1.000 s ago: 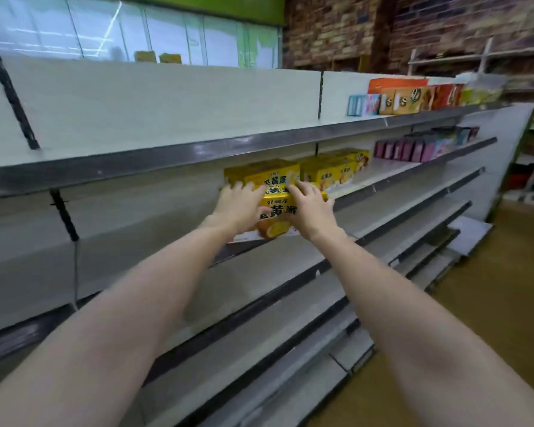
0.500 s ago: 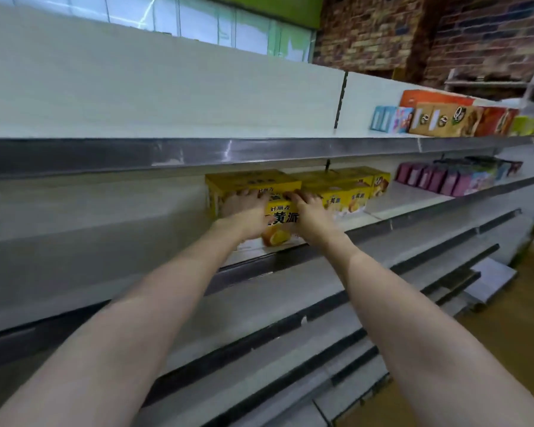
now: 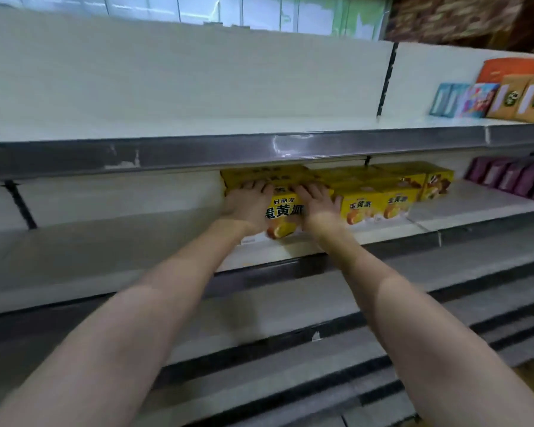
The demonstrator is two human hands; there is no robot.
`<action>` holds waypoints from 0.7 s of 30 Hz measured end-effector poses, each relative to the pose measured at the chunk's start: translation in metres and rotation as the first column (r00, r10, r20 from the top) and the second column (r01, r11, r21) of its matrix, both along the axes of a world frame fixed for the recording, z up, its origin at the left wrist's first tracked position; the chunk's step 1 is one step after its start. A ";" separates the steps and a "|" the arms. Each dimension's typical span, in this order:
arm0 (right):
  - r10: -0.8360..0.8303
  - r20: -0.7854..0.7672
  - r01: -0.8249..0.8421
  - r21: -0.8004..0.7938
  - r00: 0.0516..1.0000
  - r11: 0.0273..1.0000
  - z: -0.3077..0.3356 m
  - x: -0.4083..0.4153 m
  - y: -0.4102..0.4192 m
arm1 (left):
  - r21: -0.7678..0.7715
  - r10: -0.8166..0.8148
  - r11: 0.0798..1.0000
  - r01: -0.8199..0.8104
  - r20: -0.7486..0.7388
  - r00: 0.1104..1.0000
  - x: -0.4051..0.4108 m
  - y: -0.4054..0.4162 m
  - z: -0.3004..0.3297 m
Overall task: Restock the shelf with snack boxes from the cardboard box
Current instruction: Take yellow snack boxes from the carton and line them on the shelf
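The fingers of the left hand (image 3: 246, 208) lie fairly straight and close together, pressed flat against the front face of a yellow snack box (image 3: 282, 211), with their tips reaching its upper front edge. The fingers of the right hand (image 3: 316, 206) lie the same way on the right part of that face, slightly fanned, tips also at the top edge; neither hand plainly curls round the box. Between the two hands the box's printed front shows, dark characters above a picture of a cake. The box stands upright on the shelf (image 3: 290, 252), near its front lip. Behind the fingertips another yellow box (image 3: 264, 174) sits deeper under the shelf above. Just beside the right hand, touching the held box, a row of matching yellow boxes (image 3: 379, 198) runs to the right. Further right on the same level stand purple packets (image 3: 512, 178), well apart from the hands. Above the fingers runs the grey edge of the upper shelf (image 3: 259, 151), bearing blue packets (image 3: 450, 100) and brown and orange boxes (image 3: 518, 94) far right.
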State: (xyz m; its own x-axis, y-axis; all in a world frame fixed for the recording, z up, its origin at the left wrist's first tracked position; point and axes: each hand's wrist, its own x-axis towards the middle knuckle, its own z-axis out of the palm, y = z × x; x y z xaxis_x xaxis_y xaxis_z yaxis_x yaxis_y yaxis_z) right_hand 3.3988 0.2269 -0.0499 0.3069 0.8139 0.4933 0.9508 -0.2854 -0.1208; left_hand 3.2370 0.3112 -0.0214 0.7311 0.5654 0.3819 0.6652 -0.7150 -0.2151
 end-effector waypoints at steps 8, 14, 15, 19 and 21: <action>0.023 0.020 -0.023 -0.002 1.000 1.000 0.004 -0.002 -0.011 | 0.008 0.073 0.997 -0.073 -0.006 0.997 -0.002 -0.021 0.007; 0.039 0.025 -0.039 -0.014 0.999 0.999 0.007 0.000 -0.012 | -0.090 0.139 0.986 -0.138 0.009 0.990 0.003 -0.033 0.012; 0.046 0.008 -0.045 -0.046 0.999 0.998 0.012 0.001 -0.010 | -0.102 0.153 0.983 -0.151 0.015 0.988 0.005 -0.035 0.013; 0.053 0.006 -0.052 -0.076 0.999 0.996 0.014 0.003 -0.010 | -0.122 0.219 0.969 -0.215 0.021 0.975 0.010 -0.042 0.015; 0.059 0.047 -0.059 -0.012 0.997 0.998 0.008 0.006 -0.015 | -0.110 0.236 0.966 -0.233 0.023 0.971 0.013 -0.044 0.014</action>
State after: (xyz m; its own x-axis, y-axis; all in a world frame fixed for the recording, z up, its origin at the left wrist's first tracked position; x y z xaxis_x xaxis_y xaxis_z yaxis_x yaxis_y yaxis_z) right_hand 3.4043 0.2118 -0.0419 0.2344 0.8351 0.4976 0.9707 -0.2294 -0.0722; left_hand 3.2499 0.2671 -0.0078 0.5603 0.7580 0.3339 0.8228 -0.5556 -0.1195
